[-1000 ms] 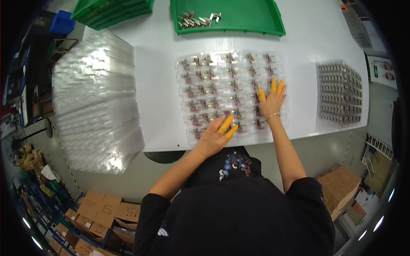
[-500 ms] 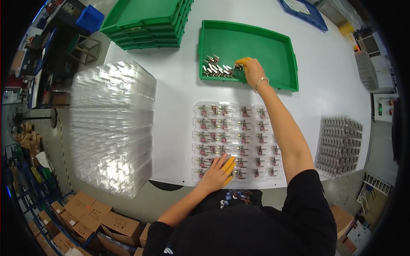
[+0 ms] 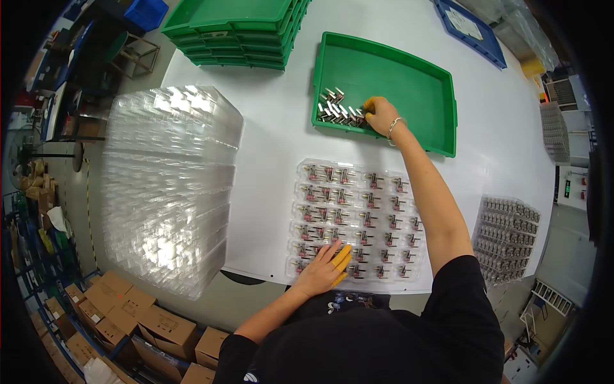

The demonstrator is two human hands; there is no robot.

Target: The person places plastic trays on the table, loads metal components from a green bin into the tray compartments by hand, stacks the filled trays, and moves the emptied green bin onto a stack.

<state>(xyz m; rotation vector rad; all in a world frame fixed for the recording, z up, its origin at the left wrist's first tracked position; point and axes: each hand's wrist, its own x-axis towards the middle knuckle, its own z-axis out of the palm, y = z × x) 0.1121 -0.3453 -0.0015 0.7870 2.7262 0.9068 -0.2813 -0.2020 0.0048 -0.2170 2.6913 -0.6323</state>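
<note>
My right hand [image 3: 384, 116] is inside a green tray [image 3: 409, 70], its fingers curled closed at the right end of a small pile of metal parts [image 3: 339, 110]. What the fingertips hold is hidden. The parts look like small silvery cylinders with pins and some red. On the table below, my left hand [image 3: 323, 272] rests on the lower edge of a clear plastic blister tray [image 3: 355, 166], fingers stretched out. Rows of the same kind of small parts sit in its pockets. Yellow covers show on some fingers of both hands.
Tall stacked clear blister trays [image 3: 169, 185] stand at the left. Several stacked green trays [image 3: 233, 38] are at the back left. A filled stack of blister trays [image 3: 508, 240] sits at the right edge, and a blue tray [image 3: 470, 32] at the back right.
The view has shifted and turned slightly. My right hand's fingers have curled in more beside the metal parts in the green tray. My left hand stays on the blister tray.
</note>
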